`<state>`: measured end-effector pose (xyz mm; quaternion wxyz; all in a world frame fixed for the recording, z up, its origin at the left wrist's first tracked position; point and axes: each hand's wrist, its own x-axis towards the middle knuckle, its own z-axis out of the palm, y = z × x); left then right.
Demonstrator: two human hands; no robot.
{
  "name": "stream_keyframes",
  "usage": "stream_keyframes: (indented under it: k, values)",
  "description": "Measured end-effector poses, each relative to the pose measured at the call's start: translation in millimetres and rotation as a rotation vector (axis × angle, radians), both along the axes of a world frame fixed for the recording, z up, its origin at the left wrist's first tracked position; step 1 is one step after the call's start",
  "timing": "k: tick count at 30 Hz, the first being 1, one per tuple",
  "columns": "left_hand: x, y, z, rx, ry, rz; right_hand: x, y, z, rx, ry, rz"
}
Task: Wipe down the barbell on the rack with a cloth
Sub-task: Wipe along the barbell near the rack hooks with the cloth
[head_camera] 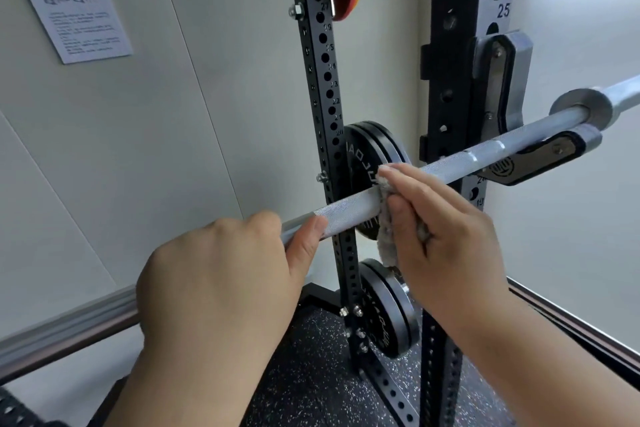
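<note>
Head view: a silver steel barbell (349,210) lies across a black perforated steel rack (450,80), its far end cradled in a plated J-hook (540,156).
Left hand (221,274): curled over the bar just beside the cloth, thumb laid along the knurling.
Right hand (446,229): fingers draped over the top, thumb on the near side, pinching a pale grey frayed cloth (386,246) round the shaft; a loose tail hangs below.
Risk, snagging: the sharp diamond knurl would likely catch the frayed fibres and tug the cloth free.
Risk, rolling: a round shaft in an open hook may turn or creep if the left hand loosens.
Risk, gaps: the underside could be missed, since only part of the cloth wraps it.
Textures: fine cross-hatched knurl broken by smooth rings; matte black round weight plates (374,149) behind; speckled rubber floor (311,374).
</note>
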<state>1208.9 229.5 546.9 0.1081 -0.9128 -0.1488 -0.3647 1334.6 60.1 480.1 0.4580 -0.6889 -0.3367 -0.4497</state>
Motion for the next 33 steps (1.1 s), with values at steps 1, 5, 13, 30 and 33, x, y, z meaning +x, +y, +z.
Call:
stream_keyframes:
  k: [1, 5, 13, 30, 33]
  values:
    - [-2.0, -1.3, -2.8, 0.010, -0.019, -0.010, -2.2, 2.0, -1.1, 0.020, 0.018, -0.014]
    - [-7.5, -10.3, -12.2, 0.064, -0.028, 0.033, -22.6, 21.3, -12.0, -0.052, -0.016, 0.076]
    - [11.0, -30.9, -0.6, 0.056, 0.103, 0.004, 0.4, -3.4, 5.9, 0.027, 0.098, 0.012]
    - [37.7, -26.0, 14.1, -0.039, 0.192, -0.068, 13.1, -15.9, 2.3, -0.128, 0.030, 0.076]
    - [38.1, -26.3, 15.5, -0.048, 0.204, -0.060, 18.3, -20.8, 6.7, -0.017, 0.116, 0.029]
